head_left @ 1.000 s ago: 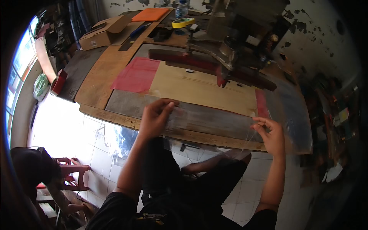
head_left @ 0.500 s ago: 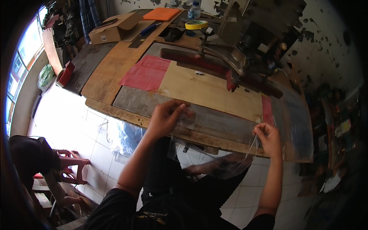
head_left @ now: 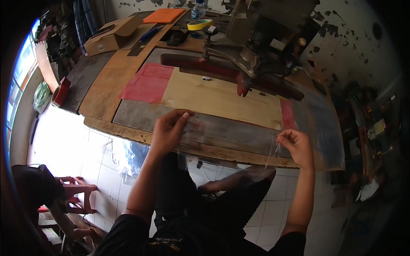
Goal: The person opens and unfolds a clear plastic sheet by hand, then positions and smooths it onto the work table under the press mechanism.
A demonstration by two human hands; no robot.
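Note:
A clear plastic sheet [head_left: 230,143] stretches between my two hands over the table's front edge, its lower part hanging towards my legs. My left hand [head_left: 170,130] pinches its left side, thumb pressed on the fingers. The right corner is held in a pinch by my right hand [head_left: 294,145]. Just beyond lies a cream-coloured panel [head_left: 213,96], flat on the table, with a red piece [head_left: 147,82] at its left end and a narrower red strip [head_left: 287,113] at its right. Above the panel is the dark red bar [head_left: 192,64] of a press machine [head_left: 250,57].
An open cardboard box [head_left: 106,37], an orange folder [head_left: 164,16], yellow tape [head_left: 199,24] and a water bottle [head_left: 198,10] stand at the back. Red tape [head_left: 62,91] sits at the left edge. Another person [head_left: 36,187] is at lower left by a red stool [head_left: 81,194].
Both hands, still pinching the plastic sheet, have risen slightly against the table, and the sheet has come up with them. The whole view has shifted a little.

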